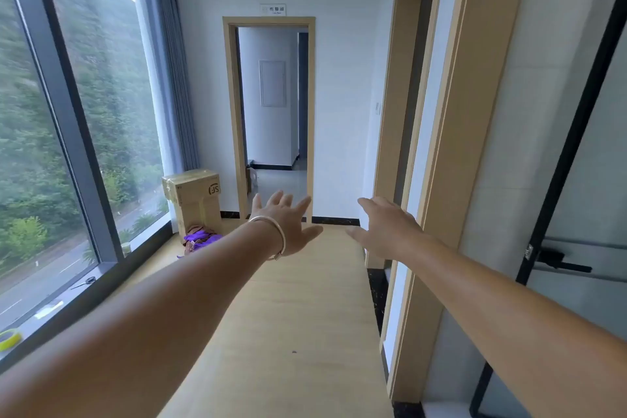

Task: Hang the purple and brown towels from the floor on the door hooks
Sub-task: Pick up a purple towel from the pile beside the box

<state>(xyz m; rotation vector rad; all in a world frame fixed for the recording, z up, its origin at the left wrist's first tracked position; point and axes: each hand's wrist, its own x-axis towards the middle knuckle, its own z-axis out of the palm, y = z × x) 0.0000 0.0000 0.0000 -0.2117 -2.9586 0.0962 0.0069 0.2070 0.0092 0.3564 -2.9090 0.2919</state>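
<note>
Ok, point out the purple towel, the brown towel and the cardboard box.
purple towel (200, 238): head view, on its bunched top folds.
brown towel (197, 228): head view, on the part showing behind the purple one.
cardboard box (195, 190): head view, on its front face.

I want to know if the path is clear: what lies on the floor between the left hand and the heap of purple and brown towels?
Head view: only bare wooden floor between the left hand and the towels beside the cardboard box.
</note>
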